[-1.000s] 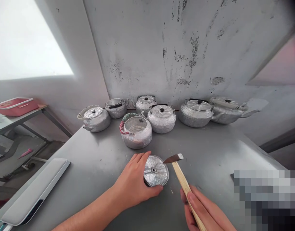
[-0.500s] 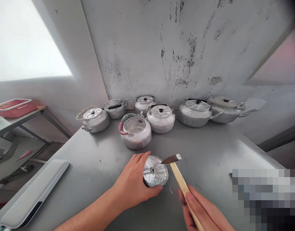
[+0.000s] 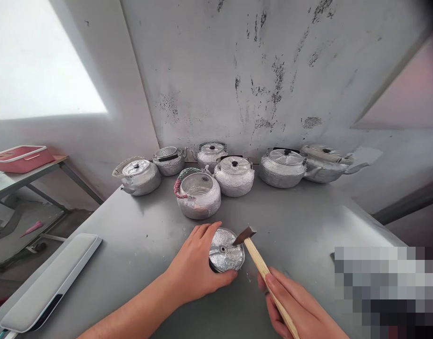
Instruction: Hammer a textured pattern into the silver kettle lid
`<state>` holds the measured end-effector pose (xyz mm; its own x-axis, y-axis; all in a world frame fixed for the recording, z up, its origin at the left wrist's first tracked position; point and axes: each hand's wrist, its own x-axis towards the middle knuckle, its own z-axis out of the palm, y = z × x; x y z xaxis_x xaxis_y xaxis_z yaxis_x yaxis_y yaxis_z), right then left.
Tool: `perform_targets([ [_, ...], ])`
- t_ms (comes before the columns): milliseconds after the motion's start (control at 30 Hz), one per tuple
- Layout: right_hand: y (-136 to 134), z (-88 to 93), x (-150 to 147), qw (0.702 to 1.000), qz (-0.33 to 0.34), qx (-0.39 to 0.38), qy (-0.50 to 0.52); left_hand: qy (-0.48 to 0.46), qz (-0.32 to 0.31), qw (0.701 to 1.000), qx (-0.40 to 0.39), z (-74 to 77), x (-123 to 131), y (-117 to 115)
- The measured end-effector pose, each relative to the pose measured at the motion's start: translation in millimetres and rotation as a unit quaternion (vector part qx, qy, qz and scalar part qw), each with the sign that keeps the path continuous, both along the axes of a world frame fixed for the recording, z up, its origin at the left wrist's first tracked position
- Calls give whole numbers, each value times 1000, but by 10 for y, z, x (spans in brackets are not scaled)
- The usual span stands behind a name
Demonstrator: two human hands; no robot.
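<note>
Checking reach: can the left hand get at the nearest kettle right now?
Likely yes, but not while occupied: the left hand grips a round metal piece. If freed, the nearest kettle stands just beyond it, with no other kettle between.

Silver kettles (image 3: pixel 234 182), far: seven. Hammer (image 3: pixel 256 259), near right: one. Loose lid (image 3: pixel 227 261), near: one. Pink basket (image 3: pixel 21 162), far left: one. Long grey device (image 3: pixel 52 285), near left: one. Left hand (image 3: pixel 195 263): one; right hand (image 3: pixel 292 299): one.

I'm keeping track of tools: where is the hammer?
In the head view, the hammer is low, right of centre, in the right hand, its pointed tip over the round metal lid.
</note>
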<state>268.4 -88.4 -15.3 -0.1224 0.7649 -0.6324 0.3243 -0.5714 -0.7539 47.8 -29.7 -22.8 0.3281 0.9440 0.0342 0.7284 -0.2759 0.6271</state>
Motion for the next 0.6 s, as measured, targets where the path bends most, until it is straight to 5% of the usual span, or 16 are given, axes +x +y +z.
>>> perform_targets([
  [267, -37, -23, 44, 994, 62, 88, -28, 19, -17, 1000, 3, -14, 60, 91],
  [600, 76, 277, 4, 981, 75, 131, -124, 53, -90, 994, 43, 121, 204, 313],
])
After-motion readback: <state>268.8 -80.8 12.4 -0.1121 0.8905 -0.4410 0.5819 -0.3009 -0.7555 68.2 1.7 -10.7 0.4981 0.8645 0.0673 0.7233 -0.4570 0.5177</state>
